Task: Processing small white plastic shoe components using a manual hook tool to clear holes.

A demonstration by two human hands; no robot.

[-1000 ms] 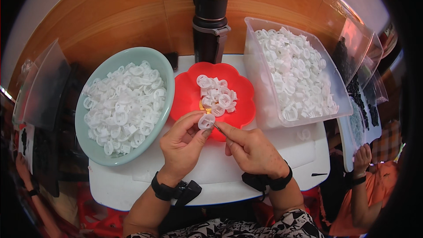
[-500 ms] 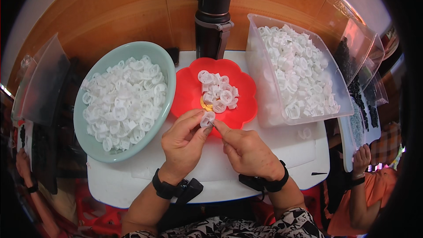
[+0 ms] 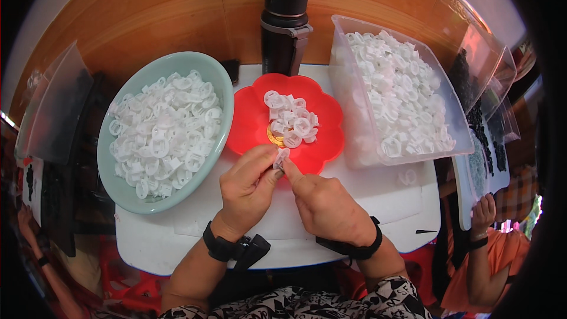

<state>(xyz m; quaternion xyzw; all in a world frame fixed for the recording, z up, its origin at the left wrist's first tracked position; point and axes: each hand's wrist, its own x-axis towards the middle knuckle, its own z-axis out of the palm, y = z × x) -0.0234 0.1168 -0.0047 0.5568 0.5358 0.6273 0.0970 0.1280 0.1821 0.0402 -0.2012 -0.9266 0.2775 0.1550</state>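
Over the near rim of a red flower-shaped bowl (image 3: 326, 112), my left hand (image 3: 243, 192) pinches a small white plastic ring-shaped part (image 3: 282, 157) between thumb and fingertips. My right hand (image 3: 332, 208) is curled closed, its index fingertip against the part's right side. Whatever its fingers grip is hidden. Inside the red bowl lies a small heap of similar white parts (image 3: 290, 117), beside a gold round mark (image 3: 273, 135).
A pale green basin (image 3: 106, 159) of white parts stands left; a clear plastic bin (image 3: 407, 164) of them stands right. Behind the bowl is a black flask (image 3: 284, 29). One loose part (image 3: 407, 177) and a small black pointed piece (image 3: 425, 231) lie on the white table (image 3: 366, 201). Other people's arms show at both sides.
The white part has turned in my left fingers and now shows more edge-on. My right index finger has shifted slightly against it. The whole view has moved a little.
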